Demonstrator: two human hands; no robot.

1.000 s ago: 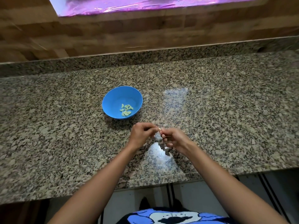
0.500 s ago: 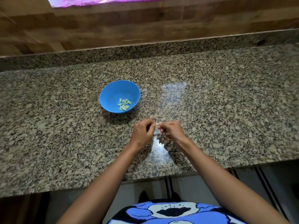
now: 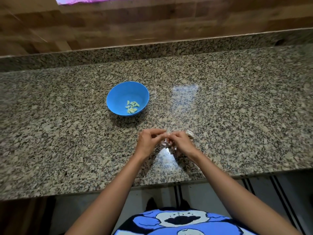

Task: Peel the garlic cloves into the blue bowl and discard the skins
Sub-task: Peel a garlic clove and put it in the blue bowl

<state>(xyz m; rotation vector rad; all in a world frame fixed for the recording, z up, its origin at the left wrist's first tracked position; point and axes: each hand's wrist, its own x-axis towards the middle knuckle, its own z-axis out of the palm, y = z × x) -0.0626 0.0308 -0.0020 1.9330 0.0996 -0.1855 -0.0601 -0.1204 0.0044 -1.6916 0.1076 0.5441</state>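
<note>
Shirt: a blue, white and black printed shirt (image 3: 183,223) is showing at the person's waist, nearest to me, below the counter edge.
Left hand: the left hand (image 3: 149,141) is hovering low over the front of the counter, fingers curled in, fingertips pinching one side of the small whitish garlic clove (image 3: 166,141).
Right hand: the right hand (image 3: 182,141) is meeting it knuckle to knuckle, fingers likewise bent tight and nipping the clove's other side.
Clove: it is sitting between the two sets of fingertips, with papery skin sticking out below; too small to tell how much is peeled.
Garlic lump: a pale, papery lump of garlic (image 3: 190,133) is lying on the counter just beyond the right hand.
Counter: the speckled brown-grey granite countertop (image 3: 245,116) is carrying everything.
Bowl: the round blue plastic bowl (image 3: 118,92) is standing further back and left, well apart from the hands.
Peeled cloves: a small heap of pale yellow peeled cloves (image 3: 132,106) is lying inside it.
Wall: a brown wooden plank wall (image 3: 152,19) is rising behind.
</note>
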